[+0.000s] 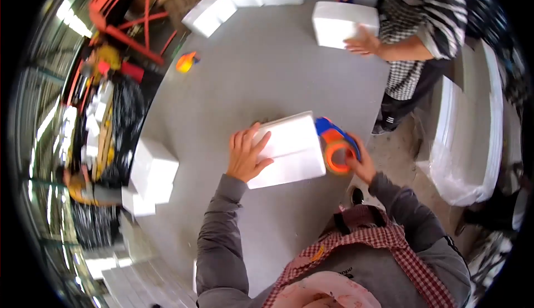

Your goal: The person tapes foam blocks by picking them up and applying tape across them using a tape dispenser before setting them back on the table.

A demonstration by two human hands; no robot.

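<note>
A white box (292, 149) rests on the grey table (239, 80) in front of me, with a seam running along its middle. My left hand (248, 153) lies on the box's left end, fingers spread. A blue and orange tape dispenser (336, 141) is at the box's right end, its front touching or very close to the upper right corner. Around the dispenser's handle, my right hand (360, 160) is closed; some of its fingers are hidden behind the tape roll.
Across the table a co-worker (414, 35) handles another white box (345, 27). More white boxes (153, 171) stand at the left edge and at the far edge. An orange and yellow tape dispenser (187, 61) lies at the far left. Wrapped white sheets (461, 135) stand at the right.
</note>
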